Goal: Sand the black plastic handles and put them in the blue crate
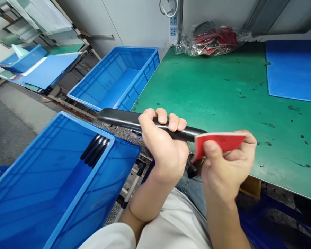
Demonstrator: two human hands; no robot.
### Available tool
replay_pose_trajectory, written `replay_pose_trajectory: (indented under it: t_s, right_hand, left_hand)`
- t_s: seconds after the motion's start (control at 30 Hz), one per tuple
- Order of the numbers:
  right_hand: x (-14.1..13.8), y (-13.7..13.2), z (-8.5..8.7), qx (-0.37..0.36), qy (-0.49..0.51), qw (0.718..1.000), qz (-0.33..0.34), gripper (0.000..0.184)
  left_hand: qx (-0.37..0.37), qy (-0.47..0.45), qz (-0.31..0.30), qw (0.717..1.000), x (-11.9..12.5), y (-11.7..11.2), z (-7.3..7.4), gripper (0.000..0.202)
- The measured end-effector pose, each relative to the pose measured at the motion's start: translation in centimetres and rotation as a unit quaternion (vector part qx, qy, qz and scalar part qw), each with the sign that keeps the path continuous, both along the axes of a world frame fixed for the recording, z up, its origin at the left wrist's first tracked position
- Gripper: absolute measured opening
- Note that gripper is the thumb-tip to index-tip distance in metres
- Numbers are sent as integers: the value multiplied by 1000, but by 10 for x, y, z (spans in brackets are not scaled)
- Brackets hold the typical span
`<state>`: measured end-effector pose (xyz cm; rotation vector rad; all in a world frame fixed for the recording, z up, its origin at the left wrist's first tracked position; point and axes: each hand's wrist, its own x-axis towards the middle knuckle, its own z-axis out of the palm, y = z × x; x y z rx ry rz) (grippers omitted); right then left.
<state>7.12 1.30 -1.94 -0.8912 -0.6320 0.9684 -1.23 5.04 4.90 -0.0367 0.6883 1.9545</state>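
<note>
Bag (188,47) of red pieces (228,36) rests on tabletop (210,90). Nearest bin (100,193) contains black rods (96,149). Left grip (167,148) encloses black bar (120,118); right grip (227,169) pinches red sheet (228,141).

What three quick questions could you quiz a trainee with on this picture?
1. What does the left grip hold?
2. True or false: the right grip is empty.
3. Where does the clear plastic bag lie: A, on the green table; B, in a blue crate; C, on the floor?

Key: 1. A long black piece. 2. False; it pinches a red piece. 3. A.
</note>
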Motion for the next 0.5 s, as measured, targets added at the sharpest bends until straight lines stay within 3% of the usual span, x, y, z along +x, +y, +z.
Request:
replay_pose_trajectory:
  t_s: [0.07,0.2,0.33,0.43,0.5]
  right_hand:
    - [4,5,2,5,17,999,-36,44]
    - [13,13,-2,21,40,995,93,54]
    - [31,23,-18,-91,87,991,37,50]
    - [38,12,-17,-157,134,971,119,51]
    - [38,-3,-10,-193,171,949,184,60]
  left_hand:
    - [4,-17,-5,1000,-4,-2,1,23]
    - [29,-57,-109,992,-20,-10,8,25]
    - [36,-44,-200,978,-33,-9,13,25]
    - [47,-80,-247,965,-36,-1,8,31]
    - [40,-87,-268,959,-36,4,1,36]
